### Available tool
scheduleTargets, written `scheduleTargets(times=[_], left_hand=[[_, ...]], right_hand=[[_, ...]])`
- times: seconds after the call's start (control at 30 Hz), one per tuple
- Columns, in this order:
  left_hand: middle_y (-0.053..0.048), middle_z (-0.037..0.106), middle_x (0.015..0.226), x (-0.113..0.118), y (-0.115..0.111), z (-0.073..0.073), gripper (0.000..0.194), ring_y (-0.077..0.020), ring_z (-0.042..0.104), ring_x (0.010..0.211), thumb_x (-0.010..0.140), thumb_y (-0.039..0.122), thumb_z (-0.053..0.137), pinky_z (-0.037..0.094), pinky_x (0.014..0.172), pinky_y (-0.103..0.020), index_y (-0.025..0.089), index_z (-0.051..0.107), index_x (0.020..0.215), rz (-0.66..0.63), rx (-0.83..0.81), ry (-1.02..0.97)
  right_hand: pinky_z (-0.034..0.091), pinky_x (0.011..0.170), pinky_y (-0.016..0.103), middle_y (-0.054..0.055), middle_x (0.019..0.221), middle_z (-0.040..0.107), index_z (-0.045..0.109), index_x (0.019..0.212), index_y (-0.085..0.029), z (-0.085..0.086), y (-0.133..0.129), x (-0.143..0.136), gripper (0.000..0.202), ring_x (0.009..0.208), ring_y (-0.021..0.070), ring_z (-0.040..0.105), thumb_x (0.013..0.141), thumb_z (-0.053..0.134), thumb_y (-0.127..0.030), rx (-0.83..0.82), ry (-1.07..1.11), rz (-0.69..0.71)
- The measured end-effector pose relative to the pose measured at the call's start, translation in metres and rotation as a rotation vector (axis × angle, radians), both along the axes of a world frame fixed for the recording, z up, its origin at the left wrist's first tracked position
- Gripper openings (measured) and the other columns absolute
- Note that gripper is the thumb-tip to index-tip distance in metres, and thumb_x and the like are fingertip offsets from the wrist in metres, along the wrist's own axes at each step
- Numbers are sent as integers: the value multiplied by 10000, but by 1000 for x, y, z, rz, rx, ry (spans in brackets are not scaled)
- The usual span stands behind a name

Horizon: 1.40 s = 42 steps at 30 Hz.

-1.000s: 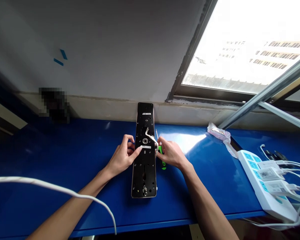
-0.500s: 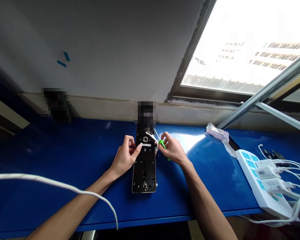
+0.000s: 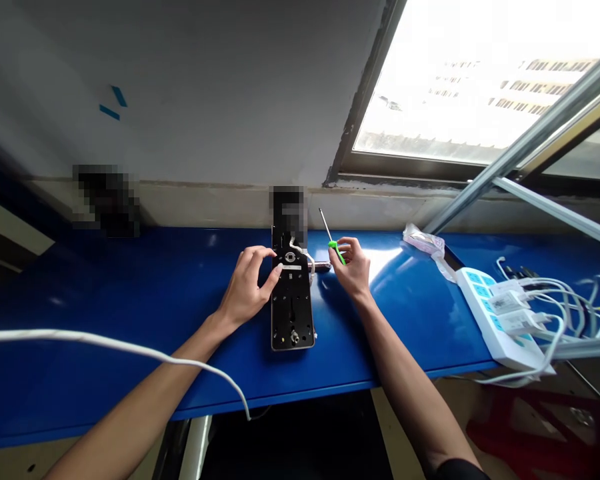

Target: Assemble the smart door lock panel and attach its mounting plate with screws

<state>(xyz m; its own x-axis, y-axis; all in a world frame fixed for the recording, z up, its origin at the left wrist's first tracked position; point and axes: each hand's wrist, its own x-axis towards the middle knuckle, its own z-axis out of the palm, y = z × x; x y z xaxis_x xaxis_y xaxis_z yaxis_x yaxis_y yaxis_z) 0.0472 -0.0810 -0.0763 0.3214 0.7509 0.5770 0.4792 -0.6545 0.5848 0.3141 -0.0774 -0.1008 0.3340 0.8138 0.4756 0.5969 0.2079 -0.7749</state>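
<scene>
The fingers of your right hand (image 3: 351,265) are clasping a screwdriver (image 3: 335,249) right of the black panel (image 3: 293,293); your left hand (image 3: 245,283), fingers parted, is touching that panel on the blue table (image 3: 190,283). You're seemingly readying the tool; using it calls for turning its raised tip down.

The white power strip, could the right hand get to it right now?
Probably yes: I see nothing standing between the right hand and the white power strip, though that hand holds a green-handled screwdriver.
</scene>
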Motion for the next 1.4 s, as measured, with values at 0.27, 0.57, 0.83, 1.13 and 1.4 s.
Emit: scheduleTargets(times=[0.27, 0.57, 0.83, 1.13, 1.4], left_hand=[[-90, 644, 1185, 5, -5, 3, 142, -276, 564, 1186, 1001, 256, 598, 488, 1074, -469, 208, 659, 1120, -17, 165, 99], [-93, 688, 1136, 7, -7, 7, 155, -261, 582, 1159, 1010, 227, 577, 494, 1069, -448, 178, 695, 1098, -87, 242, 106], [-70, 727, 1154, 7, -12, 14, 309, -239, 634, 1117, 1044, 234, 472, 520, 1026, -421, 191, 660, 1285, -73, 122, -18], [-83, 765, 1177, 14, -32, 14, 450, -283, 612, 1225, 922, 142, 440, 489, 1102, -492, 191, 730, 1262, -694, -53, -14], [-116, 767, 1182, 9, -30, 16, 436, -303, 667, 1169, 884, 169, 465, 547, 1047, -490, 176, 766, 1200, -896, -185, 77]], right_hand=[[519, 660, 294, -2, 844, 727, 623, 1044, -246, -7, 2, 1, 264, 667, 147, 641, 901, 683, -460, 32, 8, 12], [569, 699, 316, 25, 915, 774, 615, 1089, -258, 11, -10, -1, 257, 715, 159, 701, 913, 676, -435, 122, 75, 1], [649, 873, 396, 41, 1049, 760, 560, 1092, -284, 59, -74, -3, 315, 994, 224, 776, 891, 735, -453, 270, 120, -26], [617, 639, 360, -1, 925, 717, 503, 1307, -314, 115, -138, -28, 434, 744, 186, 709, 936, 720, -375, 423, -51, 152], [594, 650, 332, -13, 934, 753, 601, 1286, -282, 114, -137, -48, 401, 699, 146, 674, 916, 750, -318, 309, -157, 309]])
